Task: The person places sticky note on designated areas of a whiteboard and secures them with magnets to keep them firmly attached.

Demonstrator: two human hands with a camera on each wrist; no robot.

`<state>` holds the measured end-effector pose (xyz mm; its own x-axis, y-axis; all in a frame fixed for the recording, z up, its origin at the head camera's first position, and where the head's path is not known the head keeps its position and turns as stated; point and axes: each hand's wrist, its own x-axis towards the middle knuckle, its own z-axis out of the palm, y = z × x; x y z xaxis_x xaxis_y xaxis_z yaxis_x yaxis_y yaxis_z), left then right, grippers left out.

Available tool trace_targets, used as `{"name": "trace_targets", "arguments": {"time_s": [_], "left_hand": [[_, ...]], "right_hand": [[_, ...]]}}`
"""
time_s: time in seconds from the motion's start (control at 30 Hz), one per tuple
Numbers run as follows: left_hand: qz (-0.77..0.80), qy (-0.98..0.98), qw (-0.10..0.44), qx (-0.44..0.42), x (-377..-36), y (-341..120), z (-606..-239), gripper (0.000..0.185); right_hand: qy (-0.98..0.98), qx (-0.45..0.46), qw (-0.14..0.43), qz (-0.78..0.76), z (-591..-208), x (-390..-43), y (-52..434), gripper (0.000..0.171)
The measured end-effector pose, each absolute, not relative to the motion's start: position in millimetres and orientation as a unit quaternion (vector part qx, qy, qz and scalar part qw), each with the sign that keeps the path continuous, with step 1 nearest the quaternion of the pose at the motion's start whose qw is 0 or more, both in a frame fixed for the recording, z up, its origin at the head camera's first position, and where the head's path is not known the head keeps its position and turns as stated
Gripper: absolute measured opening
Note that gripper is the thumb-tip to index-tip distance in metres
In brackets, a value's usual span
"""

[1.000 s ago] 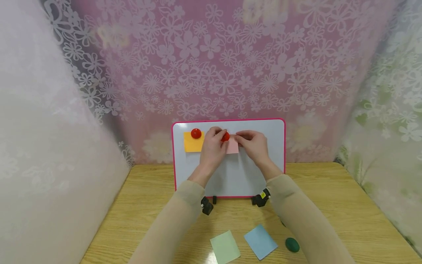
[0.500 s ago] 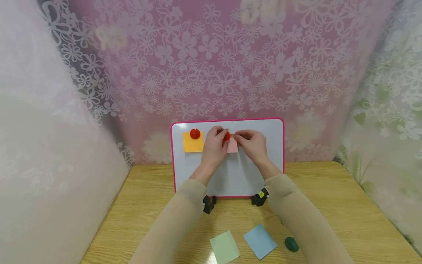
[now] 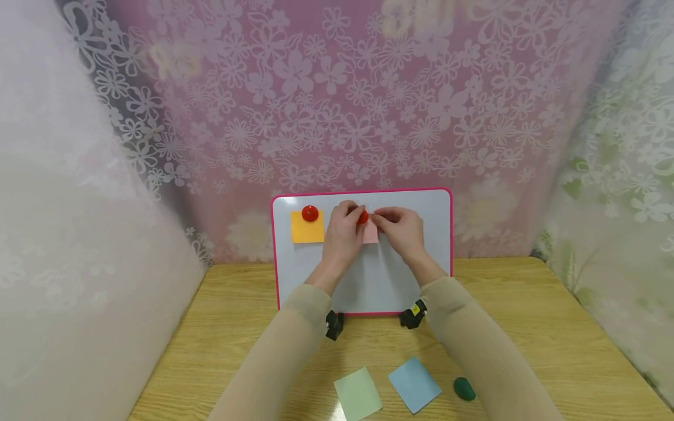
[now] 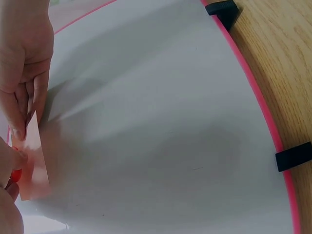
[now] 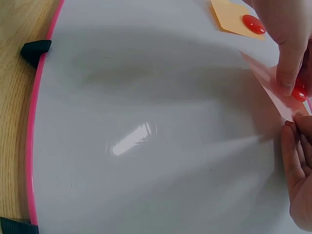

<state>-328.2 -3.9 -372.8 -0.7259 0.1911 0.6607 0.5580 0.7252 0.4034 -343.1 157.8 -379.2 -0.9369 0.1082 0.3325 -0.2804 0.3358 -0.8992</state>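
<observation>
Pink note [image 3: 371,235] — thin, straight-edged paper; left hand [image 3: 342,234] pinches glossy red magnet [image 3: 363,217] at its 12 o'clock, right hand [image 3: 405,232] pinches its 2 o'clock corner.

Whiteboard [image 3: 379,280] passable below pink note [image 3: 371,235].
Left hand [image 3: 344,231] and right hand [image 3: 404,233] block above; orange note [image 3: 308,231] obstructs left.

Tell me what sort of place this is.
Probably a small indoor tabletop workspace, though the wider room is out of view: a wood-grain table, a pink flower-patterned backdrop close behind it, and a pink-framed whiteboard standing on the table.
</observation>
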Motion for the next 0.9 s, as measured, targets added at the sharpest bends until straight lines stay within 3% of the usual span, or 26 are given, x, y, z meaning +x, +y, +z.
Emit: {"name": "trace_targets", "arguments": {"time_s": [0.9], "left_hand": [[-0.289,-0.89,0.295,-0.194,-332.5,-1.8,-373.6,0.038]], "right_hand": [[-0.805,0.052,0.186,0.561,-381.6,-344.4,154.7,0.024]]}}
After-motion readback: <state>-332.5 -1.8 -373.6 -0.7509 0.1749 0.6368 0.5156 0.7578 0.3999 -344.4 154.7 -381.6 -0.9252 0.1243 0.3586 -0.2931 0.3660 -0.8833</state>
